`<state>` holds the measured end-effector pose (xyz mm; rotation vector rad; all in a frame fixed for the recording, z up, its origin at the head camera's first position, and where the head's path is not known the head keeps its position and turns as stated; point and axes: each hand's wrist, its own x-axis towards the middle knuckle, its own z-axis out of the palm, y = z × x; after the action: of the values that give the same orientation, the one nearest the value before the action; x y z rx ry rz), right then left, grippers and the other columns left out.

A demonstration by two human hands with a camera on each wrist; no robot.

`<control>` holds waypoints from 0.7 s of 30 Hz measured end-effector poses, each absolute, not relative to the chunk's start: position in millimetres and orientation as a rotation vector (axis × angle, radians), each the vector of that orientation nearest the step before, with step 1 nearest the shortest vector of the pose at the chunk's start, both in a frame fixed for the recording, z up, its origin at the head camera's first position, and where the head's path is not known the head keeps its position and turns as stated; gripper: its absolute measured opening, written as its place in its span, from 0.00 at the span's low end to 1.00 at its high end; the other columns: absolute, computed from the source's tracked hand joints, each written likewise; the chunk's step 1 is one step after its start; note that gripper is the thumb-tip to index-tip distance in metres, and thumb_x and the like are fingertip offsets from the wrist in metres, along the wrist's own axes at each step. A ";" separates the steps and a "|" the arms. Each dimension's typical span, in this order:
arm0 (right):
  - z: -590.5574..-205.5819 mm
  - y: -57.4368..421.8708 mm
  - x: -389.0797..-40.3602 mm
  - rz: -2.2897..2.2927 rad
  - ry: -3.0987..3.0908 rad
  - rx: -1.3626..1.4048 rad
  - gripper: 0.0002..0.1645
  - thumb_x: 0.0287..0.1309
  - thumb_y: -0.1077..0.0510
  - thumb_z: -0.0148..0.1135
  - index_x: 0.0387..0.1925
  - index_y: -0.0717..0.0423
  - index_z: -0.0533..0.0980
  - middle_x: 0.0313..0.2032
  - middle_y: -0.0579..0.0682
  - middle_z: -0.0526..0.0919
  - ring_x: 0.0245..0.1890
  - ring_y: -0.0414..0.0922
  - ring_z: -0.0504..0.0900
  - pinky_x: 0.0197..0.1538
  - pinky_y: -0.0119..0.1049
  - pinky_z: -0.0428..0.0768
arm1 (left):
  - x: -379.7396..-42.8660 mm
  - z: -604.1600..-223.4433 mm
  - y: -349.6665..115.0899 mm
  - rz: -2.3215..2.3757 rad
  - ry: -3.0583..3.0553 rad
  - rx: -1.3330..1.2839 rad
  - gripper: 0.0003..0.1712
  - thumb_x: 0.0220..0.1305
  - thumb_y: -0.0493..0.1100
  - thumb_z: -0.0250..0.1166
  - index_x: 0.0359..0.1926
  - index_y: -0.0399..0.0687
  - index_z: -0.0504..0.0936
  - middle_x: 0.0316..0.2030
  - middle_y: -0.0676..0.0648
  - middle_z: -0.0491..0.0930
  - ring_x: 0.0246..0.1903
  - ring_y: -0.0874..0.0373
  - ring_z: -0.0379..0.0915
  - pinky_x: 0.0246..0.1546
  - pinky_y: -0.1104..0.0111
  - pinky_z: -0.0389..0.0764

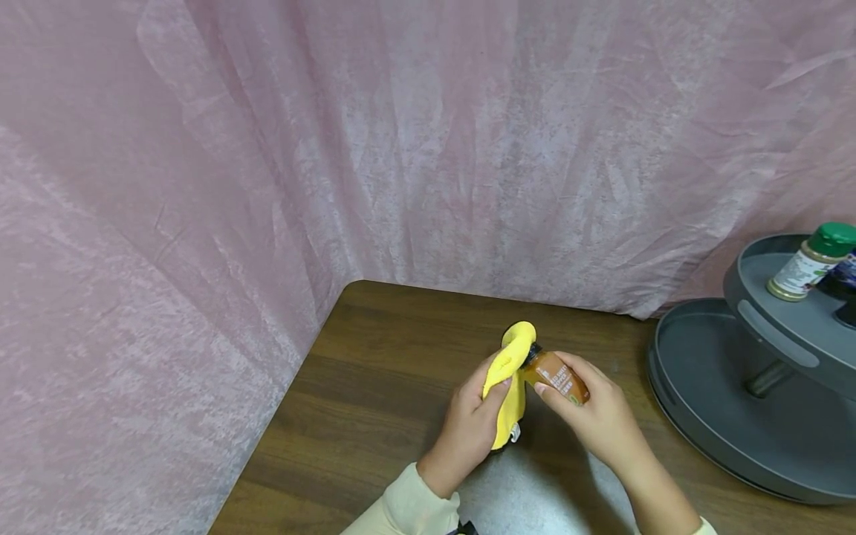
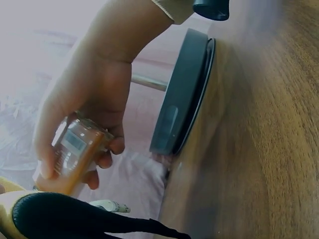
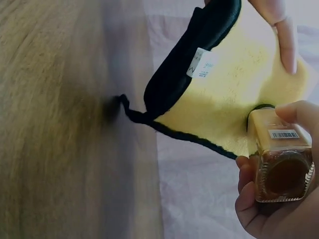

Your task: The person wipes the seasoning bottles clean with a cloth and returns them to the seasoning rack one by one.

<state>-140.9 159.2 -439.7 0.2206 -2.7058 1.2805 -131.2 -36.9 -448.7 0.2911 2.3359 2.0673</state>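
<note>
My left hand (image 1: 468,427) pinches a folded yellow cloth (image 1: 511,420), which hangs down over the table. In the right wrist view the cloth (image 3: 224,84) shows a black edge, a dark reverse side and a white tag (image 3: 200,63). My right hand (image 1: 605,416) grips a small glass spice bottle (image 1: 560,377) with orange-brown contents, tilted so its black cap (image 1: 531,354) meets the cloth. The bottle's square glass base (image 3: 285,174) faces the right wrist camera. In the left wrist view, right-hand fingers curl round the bottle (image 2: 75,144).
At right stands a grey two-tier round tray (image 1: 695,438). Its upper tier (image 1: 756,286) carries a green-capped spice jar (image 1: 802,269) and a partly cut-off dark item (image 1: 844,276). The brown wooden table (image 1: 348,386) ends against a pink curtain (image 1: 435,148) behind and at left.
</note>
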 end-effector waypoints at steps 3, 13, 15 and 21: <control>-443.5 158.6 -142.2 1.266 -2.742 0.229 0.27 0.60 0.42 0.70 0.59 0.41 0.76 0.46 0.48 0.84 0.35 0.43 0.79 0.32 0.32 0.78 | -131.7 -448.3 -37.4 2.054 2.377 0.318 0.26 0.75 0.42 0.55 0.71 0.61 0.71 0.62 0.50 0.80 0.55 0.56 0.80 0.57 0.68 0.79; -447.7 150.0 -137.3 1.172 -2.764 0.400 0.26 0.57 0.44 0.73 0.56 0.41 0.79 0.46 0.44 0.85 0.39 0.42 0.81 0.37 0.33 0.79 | -132.9 -448.0 -39.4 2.001 2.469 0.429 0.27 0.75 0.43 0.56 0.71 0.65 0.70 0.69 0.58 0.72 0.67 0.61 0.70 0.67 0.66 0.72; -447.4 149.2 -136.6 1.144 -2.738 0.450 0.27 0.55 0.46 0.75 0.56 0.42 0.79 0.47 0.42 0.85 0.40 0.41 0.81 0.39 0.33 0.79 | -133.0 -447.9 -39.4 1.996 2.477 0.469 0.27 0.75 0.42 0.56 0.72 0.65 0.69 0.71 0.59 0.70 0.70 0.60 0.66 0.70 0.64 0.69; -446.7 148.2 -135.0 1.148 -2.704 0.526 0.28 0.52 0.47 0.77 0.56 0.38 0.79 0.45 0.36 0.84 0.37 0.35 0.79 0.37 0.34 0.80 | -133.5 -446.5 -39.6 2.028 2.442 0.459 0.28 0.75 0.41 0.55 0.73 0.62 0.68 0.71 0.57 0.69 0.70 0.58 0.67 0.68 0.66 0.71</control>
<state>-135.0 148.2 -446.7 0.5255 -2.7039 1.1480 -133.5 -39.6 -446.5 0.4593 2.4420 2.0281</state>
